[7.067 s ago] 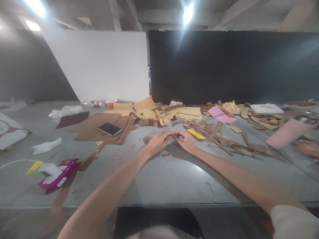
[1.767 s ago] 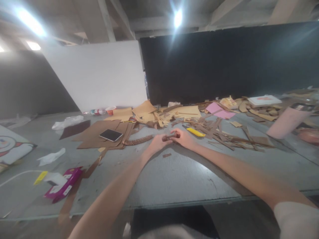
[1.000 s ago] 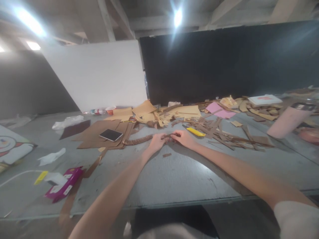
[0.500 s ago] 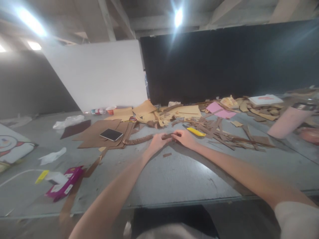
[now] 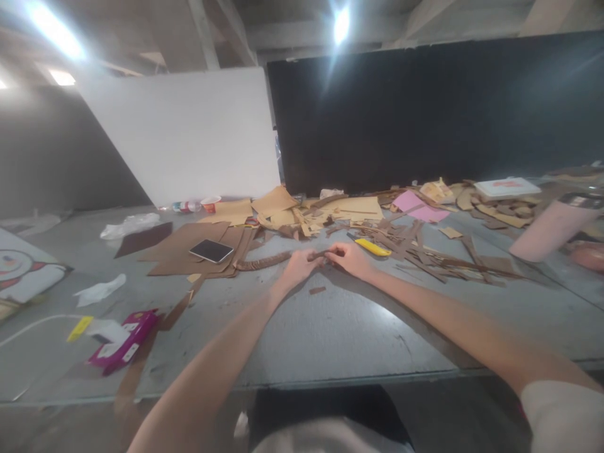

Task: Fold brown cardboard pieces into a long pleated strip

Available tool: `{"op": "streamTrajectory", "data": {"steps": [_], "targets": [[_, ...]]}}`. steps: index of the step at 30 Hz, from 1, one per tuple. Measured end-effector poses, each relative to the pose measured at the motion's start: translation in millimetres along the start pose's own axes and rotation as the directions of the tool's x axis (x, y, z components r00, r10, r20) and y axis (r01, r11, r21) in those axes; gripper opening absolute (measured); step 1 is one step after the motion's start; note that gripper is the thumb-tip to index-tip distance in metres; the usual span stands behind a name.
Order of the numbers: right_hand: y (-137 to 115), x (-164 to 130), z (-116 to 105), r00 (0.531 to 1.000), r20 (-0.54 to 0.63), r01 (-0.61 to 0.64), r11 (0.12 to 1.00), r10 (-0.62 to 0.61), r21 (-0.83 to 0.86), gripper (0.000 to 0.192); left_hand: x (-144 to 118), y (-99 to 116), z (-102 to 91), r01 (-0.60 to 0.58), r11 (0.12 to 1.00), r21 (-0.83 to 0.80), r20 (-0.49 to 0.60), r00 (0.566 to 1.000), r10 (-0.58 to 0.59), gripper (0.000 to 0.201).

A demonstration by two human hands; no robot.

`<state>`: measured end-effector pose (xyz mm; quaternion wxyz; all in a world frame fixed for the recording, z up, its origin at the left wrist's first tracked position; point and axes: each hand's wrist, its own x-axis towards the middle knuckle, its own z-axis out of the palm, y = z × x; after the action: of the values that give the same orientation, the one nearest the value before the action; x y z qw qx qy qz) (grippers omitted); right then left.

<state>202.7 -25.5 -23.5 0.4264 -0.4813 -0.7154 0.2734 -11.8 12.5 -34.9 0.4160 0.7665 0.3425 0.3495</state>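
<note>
**Fingers of both hands pinch one end of a long brown cardboard strip**

Fingers [image 5: 315, 259] of the left hand [image 5: 298, 269] and of the right hand [image 5: 352, 259] meet over the grey desk [image 5: 330, 327], closed on the near end of a ridged brown cardboard strip [image 5: 264, 261]. The rest of the strip trails away to the left across the desk, its far end lying just beside the stack of flat brown cardboard sheets [image 5: 189, 242] that carries a dark phone [image 5: 211, 250].

Seven seconds ago the hands were together at the same spot, but no long strip showed to their left. By about two seconds ago it lay stretched out there, and since then its tail has kept its place while the hands have barely shifted, the right hand's fingertips staying at the strip's end and the left hand's grip just behind them. Judging from this, the strip has been drawn out or unrolled, and the work has now settled on its near end, handled in small pinches, not big moves.

A small brown scrap [image 5: 317, 290] lies on the desk just below the hands. A yellow utility knife [image 5: 372, 246] rests untouched just beyond the right hand, among thin cardboard offcuts [image 5: 425, 261]. Farther off sit a pink sheet [image 5: 415, 206], a pink tumbler [image 5: 547, 234] on its side and, at the left, a magenta box [image 5: 123, 340].
</note>
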Motion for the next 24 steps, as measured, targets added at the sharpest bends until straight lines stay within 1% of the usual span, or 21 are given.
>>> {"op": "streamTrajectory", "data": {"steps": [3, 6, 14, 20, 24], "targets": [[-0.2, -0.6, -0.8, 1.0, 0.006, -0.006, 1.0, 0.006, -0.006, 0.031, 0.0, -1.8, 0.2, -0.013, 0.999, -0.034, 0.013, 1.0, 0.013, 0.035], [0.9, -0.7, -0.7, 1.0, 0.004, -0.009, 1.0, 0.009, 0.013, 0.031, 0.0, -2.6, 0.4, -0.013, 0.999, -0.03, 0.006, 1.0, 0.013, 0.033], [0.4, -0.4, -0.7, 1.0, 0.008, -0.011, 1.0, 0.01, 0.008, 0.031, -2.0, 4.7, 1.1, 0.002, 0.995, 0.097, -0.055, 0.998, 0.004, 0.034], [-2.1, -0.8, -2.1, 1.0, 0.018, -0.004, 1.0, 0.004, -0.012, 0.035, -1.5, 6.3, 0.3, -0.015, 0.993, 0.12, -0.042, 0.999, 0.02, 0.03], [-4.0, -1.7, -2.2, 1.0, 0.018, -0.013, 1.0, 0.013, -0.014, 0.036, -1.3, 3.0, -0.6, -0.031, 0.995, 0.095, -0.025, 0.999, 0.034, 0.029]]}}
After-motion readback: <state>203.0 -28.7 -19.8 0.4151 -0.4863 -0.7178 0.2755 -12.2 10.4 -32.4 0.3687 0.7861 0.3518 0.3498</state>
